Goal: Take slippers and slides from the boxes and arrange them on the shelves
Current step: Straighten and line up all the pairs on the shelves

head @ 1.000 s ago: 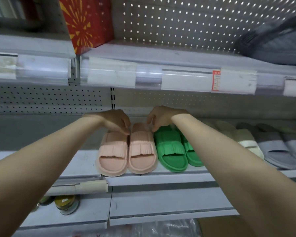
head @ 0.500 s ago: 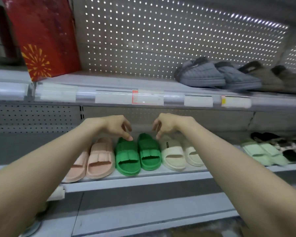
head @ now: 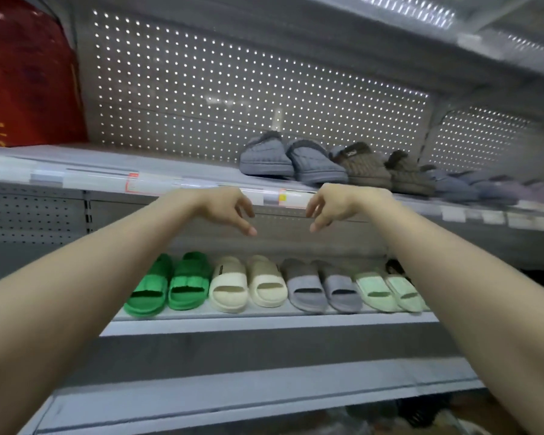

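A grey shop shelf (head: 264,324) is carrying a tidy row: green slides (head: 187,277), cream slides (head: 228,284), grey slides (head: 305,284), mint slides (head: 374,288). Fuzzy slippers (head: 266,158) are sitting one shelf up. The left hand (head: 226,208) and right hand (head: 333,204) are hovering above the row, loosely curled and empty. Arranging seems well along; no boxes are showing.

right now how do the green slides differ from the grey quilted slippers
The green slides are open-toed; the grey quilted slippers are closed-toed with fuzzy lining. The green slides sit on the lower shelf, the grey quilted slippers on the upper shelf. Both are pairs, side by side, toes outward.
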